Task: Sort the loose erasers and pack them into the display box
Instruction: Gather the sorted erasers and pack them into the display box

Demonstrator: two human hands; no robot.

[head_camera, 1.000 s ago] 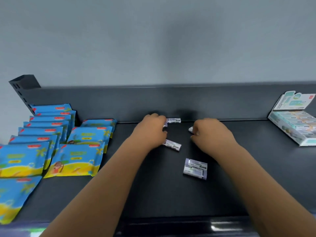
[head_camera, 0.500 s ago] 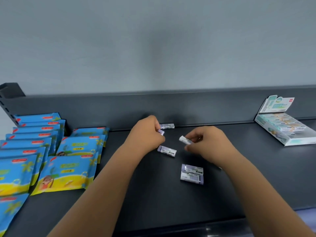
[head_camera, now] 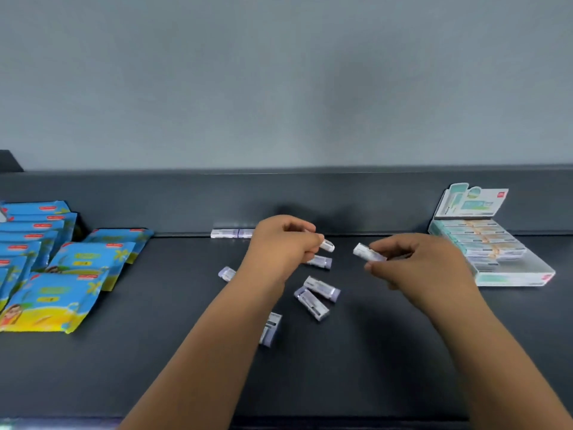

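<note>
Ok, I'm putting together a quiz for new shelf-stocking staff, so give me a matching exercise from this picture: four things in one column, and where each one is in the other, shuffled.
Things
1. display box
2. blue packets
3. white-tipped eraser
4. two end-to-end erasers

Places
A. against the back wall, beside the left hand
B. pinched in the right hand, lifted
C. far right of the shelf
D. left side, in overlapping rows

Pairs: 1-C, 2-D, 3-B, 4-A
</note>
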